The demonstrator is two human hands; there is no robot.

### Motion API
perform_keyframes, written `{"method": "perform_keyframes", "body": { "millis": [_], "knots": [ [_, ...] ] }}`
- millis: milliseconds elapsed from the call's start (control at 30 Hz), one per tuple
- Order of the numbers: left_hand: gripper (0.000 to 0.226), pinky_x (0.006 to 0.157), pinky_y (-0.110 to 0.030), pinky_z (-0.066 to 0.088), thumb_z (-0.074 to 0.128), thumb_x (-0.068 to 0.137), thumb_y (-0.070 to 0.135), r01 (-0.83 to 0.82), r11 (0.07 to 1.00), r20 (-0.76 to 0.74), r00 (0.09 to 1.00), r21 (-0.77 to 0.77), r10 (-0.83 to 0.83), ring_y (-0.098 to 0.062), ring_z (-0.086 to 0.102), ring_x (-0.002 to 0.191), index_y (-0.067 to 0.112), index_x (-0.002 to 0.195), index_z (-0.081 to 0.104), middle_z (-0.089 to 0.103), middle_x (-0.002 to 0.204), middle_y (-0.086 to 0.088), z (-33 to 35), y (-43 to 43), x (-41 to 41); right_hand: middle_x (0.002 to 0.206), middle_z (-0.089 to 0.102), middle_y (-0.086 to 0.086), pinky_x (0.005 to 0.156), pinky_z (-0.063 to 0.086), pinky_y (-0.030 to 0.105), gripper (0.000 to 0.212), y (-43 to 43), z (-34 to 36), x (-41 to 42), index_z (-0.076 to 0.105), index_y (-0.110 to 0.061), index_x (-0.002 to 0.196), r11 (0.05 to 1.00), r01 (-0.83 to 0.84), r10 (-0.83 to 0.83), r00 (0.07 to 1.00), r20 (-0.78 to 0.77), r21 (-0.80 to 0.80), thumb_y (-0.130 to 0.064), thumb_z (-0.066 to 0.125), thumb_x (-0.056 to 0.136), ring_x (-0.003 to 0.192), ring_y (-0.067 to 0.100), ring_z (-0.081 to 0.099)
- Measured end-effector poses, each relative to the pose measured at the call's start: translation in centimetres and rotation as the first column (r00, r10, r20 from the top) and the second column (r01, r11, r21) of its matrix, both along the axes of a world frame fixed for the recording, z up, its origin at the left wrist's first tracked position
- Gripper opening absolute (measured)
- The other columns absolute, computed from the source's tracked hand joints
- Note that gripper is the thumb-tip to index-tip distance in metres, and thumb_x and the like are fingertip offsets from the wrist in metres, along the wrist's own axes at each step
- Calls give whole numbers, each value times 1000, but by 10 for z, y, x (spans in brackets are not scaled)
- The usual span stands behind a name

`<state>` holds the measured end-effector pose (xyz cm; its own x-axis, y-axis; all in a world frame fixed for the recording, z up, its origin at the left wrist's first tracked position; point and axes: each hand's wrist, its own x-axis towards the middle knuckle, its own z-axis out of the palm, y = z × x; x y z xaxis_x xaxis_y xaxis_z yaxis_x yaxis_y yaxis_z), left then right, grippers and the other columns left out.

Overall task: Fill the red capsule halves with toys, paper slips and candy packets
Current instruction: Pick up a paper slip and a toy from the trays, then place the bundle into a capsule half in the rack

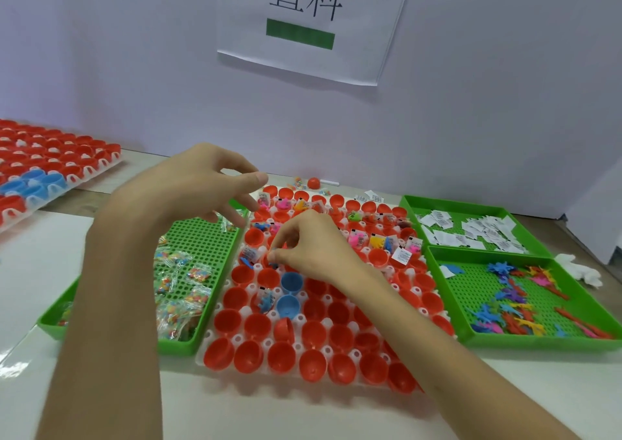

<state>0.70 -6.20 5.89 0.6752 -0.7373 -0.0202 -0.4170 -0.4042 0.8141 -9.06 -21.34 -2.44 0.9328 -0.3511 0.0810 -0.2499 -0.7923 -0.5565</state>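
Observation:
A white holder tray [235, 338] in the middle carries rows of red capsule halves [313, 365]; the far rows hold toys and paper slips, the near rows look hollow. Two blue halves [291, 282] sit among them. My right hand [309, 244] hovers over the tray's left-middle, fingertips pinching a small blue item over a red half. My left hand [198, 184] floats above the tray's far left corner with fingers spread and nothing in it. Candy packets [181, 291] lie in the green tray [202, 342] on the left.
On the right, one green tray [410, 204] holds paper slips [471, 231] and another [538, 342] holds colourful plastic toys [511, 291]. A second rack of red and blue halves [50, 163] stands far left. A closed red capsule [313, 182] lies by the wall. White cloth [579, 271] at right.

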Motion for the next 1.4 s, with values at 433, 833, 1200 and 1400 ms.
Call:
{"method": "perform_keyframes", "body": {
  "millis": [433, 833, 1200, 1400],
  "knots": [
    [18, 70, -33, 53, 61, 94, 41, 4, 1000, -9, 1000, 25, -4, -11, 75, 71, 31, 107, 67, 78, 85, 12, -2, 3, 6, 68, 58, -19, 55, 37, 9, 13, -18, 35, -22, 77, -25, 96, 999, -18, 15, 997, 72, 39, -32, 76, 86, 62, -4, 56],
    [50, 71, -35, 46, 77, 86, 16, -70, 907, -54, 993, 415, 101, -26, 54, 102, 24, 130, 55, 53, 129, -9, -68, 8, 49, 99, 74, 2, 67, 42, 23, 7, -192, 15, -135, 76, -21, 93, 791, 606, -610, 775, 165, 81, -20, 70, 90, 80, 7, 61],
    [35, 99, -51, 46, 73, 79, -12, -248, 899, -20, 962, 362, 273, -34, 57, 103, 21, 89, 68, 60, 109, -14, -81, 1, 56, 98, 72, 4, 68, 43, 23, 13, -225, -23, -130, 76, -18, 93, 805, 591, -591, 806, 19, -56, -14, 78, 81, 76, 10, 59],
    [45, 79, -36, 43, 77, 81, -2, -77, 889, -49, 993, 451, 110, -26, 55, 99, 27, 110, 59, 53, 111, -8, -74, 13, 57, 72, 66, -1, 54, 39, 20, 22, -225, -21, -128, 72, -23, 81, 776, 631, -631, 773, 64, 27, -2, 77, 77, 64, 9, 60]
  ]
}}
